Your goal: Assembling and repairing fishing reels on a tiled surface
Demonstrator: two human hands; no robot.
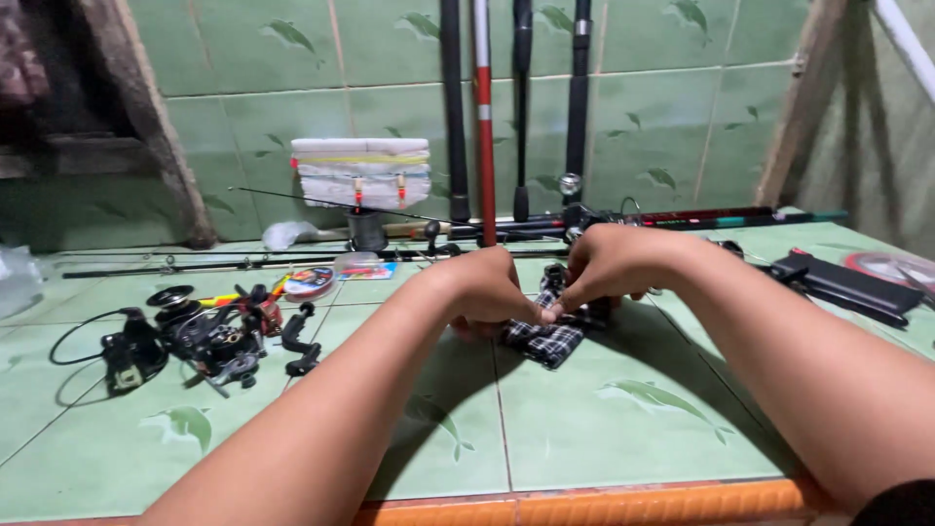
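A black-and-white checked cloth (547, 341) lies on the green tiled counter (604, 419), bunched under both hands. My left hand (484, 290) is closed over its left side, fingers curled down onto the fabric. My right hand (609, 265) pinches the cloth at its top, thumb and fingertips meeting my left hand's knuckles. Something dark sits inside the cloth between the hands; I cannot make out what it is.
Fishing reels and parts (195, 336) lie at the left. Several rods (484, 117) lean on the tiled wall, others lie along the back (292, 261). A white foam block (360, 172), a line spool (310, 282) and a black case (847, 284) are nearby. An orange edge (584, 507) borders the front.
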